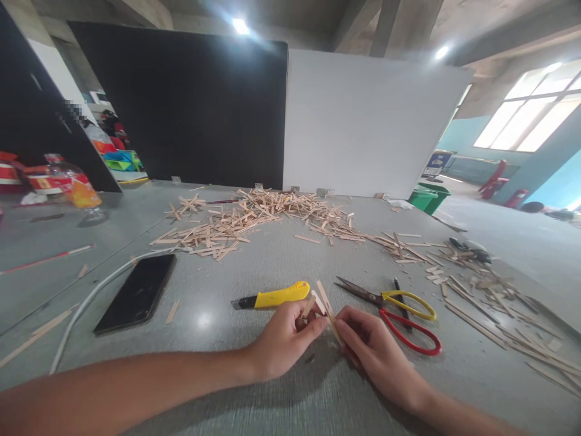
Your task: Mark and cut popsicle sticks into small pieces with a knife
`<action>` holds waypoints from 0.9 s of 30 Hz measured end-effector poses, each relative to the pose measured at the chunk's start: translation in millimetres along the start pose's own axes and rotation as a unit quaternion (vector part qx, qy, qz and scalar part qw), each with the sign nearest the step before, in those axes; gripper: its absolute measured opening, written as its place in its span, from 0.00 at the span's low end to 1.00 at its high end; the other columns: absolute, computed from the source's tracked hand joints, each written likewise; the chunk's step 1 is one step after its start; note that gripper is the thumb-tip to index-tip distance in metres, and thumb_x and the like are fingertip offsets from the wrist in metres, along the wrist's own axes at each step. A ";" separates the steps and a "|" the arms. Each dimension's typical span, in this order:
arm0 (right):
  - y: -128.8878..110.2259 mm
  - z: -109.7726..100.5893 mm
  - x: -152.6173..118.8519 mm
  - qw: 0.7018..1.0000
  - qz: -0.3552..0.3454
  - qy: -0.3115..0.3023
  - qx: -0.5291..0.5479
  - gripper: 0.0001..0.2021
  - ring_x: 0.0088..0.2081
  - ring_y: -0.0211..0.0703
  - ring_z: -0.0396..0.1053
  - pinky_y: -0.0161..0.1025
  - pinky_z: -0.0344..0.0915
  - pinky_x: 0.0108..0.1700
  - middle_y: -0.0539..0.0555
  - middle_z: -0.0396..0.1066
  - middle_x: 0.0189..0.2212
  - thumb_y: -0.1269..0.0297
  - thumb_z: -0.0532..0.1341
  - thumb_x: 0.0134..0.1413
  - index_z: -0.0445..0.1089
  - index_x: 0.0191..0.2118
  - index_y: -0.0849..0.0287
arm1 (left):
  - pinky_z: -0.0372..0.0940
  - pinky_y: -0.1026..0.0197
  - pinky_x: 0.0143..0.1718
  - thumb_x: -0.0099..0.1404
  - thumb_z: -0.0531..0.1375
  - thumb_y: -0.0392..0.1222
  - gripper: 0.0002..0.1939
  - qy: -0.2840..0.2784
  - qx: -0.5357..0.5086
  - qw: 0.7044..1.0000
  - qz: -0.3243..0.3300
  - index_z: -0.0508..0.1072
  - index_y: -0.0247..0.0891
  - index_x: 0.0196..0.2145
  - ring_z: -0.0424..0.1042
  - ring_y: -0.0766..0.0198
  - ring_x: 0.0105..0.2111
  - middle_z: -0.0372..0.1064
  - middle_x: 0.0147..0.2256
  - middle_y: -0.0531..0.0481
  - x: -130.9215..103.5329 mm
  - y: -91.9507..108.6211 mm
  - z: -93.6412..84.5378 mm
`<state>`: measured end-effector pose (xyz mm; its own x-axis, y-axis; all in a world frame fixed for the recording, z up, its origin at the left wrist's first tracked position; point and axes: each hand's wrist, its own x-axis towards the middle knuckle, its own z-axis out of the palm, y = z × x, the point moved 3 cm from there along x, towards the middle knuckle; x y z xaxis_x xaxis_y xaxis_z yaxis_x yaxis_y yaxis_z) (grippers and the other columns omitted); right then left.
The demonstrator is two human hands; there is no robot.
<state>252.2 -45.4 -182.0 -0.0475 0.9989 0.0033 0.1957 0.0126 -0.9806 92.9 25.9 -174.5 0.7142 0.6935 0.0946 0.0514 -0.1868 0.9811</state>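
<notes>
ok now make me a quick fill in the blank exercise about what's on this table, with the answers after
1. The scissors have one red handle loop and one ____ loop.
2. The utility knife has a yellow handle and a ____ front end.
3. The phone lies with its screen facing ____.
4. Of the left hand and the right hand, the one nearer the scissors is the ____ one.

Missing words: yellow; black; up; right
</notes>
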 end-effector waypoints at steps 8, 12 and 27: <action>5.6 2.9 2.0 0.999 0.030 0.004 0.013 0.23 0.19 0.32 0.58 0.30 0.56 0.19 0.50 0.73 0.25 0.41 0.56 0.69 0.65 0.33 0.57 | 0.57 0.60 0.37 0.75 0.55 0.53 0.17 0.038 0.013 0.999 0.010 0.64 0.40 0.32 0.60 0.63 0.33 0.60 0.32 0.53 0.1 -1.3 -3.4; 5.7 2.6 3.4 1.000 0.021 0.012 0.017 0.22 0.19 0.32 0.59 0.30 0.56 0.20 0.48 0.71 0.24 0.41 0.58 0.68 0.66 0.35 0.57 | 0.56 0.60 0.36 0.75 0.55 0.53 0.15 0.072 0.020 0.997 0.000 0.66 0.39 0.35 0.58 0.62 0.32 0.59 0.31 0.54 -1.0 -2.2 -4.2; 9.3 -10.1 -0.2 0.988 -0.025 0.149 -0.014 0.21 0.21 0.35 0.49 0.33 0.48 0.20 0.42 0.53 0.22 0.41 0.58 0.67 0.67 0.42 0.56 | 0.57 0.62 0.32 0.70 0.61 0.54 0.15 0.049 -0.022 0.998 -0.029 0.66 0.39 0.37 0.59 0.65 0.29 0.59 0.29 0.56 -0.6 -7.7 -0.3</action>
<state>263.9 -45.0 -189.1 0.2316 0.9661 0.1140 0.2268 0.0603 -0.9721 91.8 27.1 -182.0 0.6391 0.7675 0.0505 0.0590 -0.1144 0.9917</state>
